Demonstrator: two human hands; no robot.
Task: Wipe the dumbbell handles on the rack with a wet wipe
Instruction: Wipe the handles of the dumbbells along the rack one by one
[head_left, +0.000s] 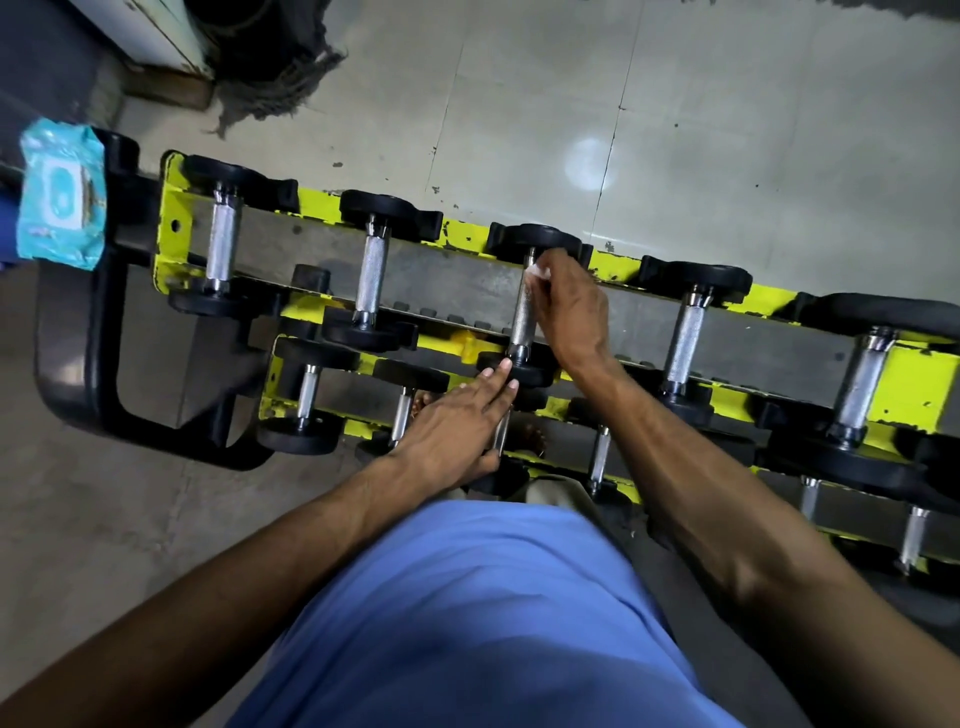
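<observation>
The right hand (569, 306) pinched a white wipe (537, 271) against the far end of the third handle (522, 317) on the top tier of the rack (909, 384). The left hand (452, 426) lay open, its straight fingers (496, 376) touching the black weight (524, 373) at the handle's near end.

Your right hand (569, 306) is covering most of the wet wipe (538, 270), so only a white corner is showing at the fingertips, upper centre of the frame. The same hand is hiding the right side of the dumbbell handle (521, 317). Your left hand (452, 423) is masking a lower-tier handle at centre frame. Your blue shirt (467, 613), blurring along the bottom, is blocking the nearest row of the rack (914, 384). The right edge is cutting off the rack and its last dumbbell (860, 387). The top edge is cropping the mop (270, 78). At far left, the print on the wipes pack (57, 208) is appearing too small to read.
</observation>
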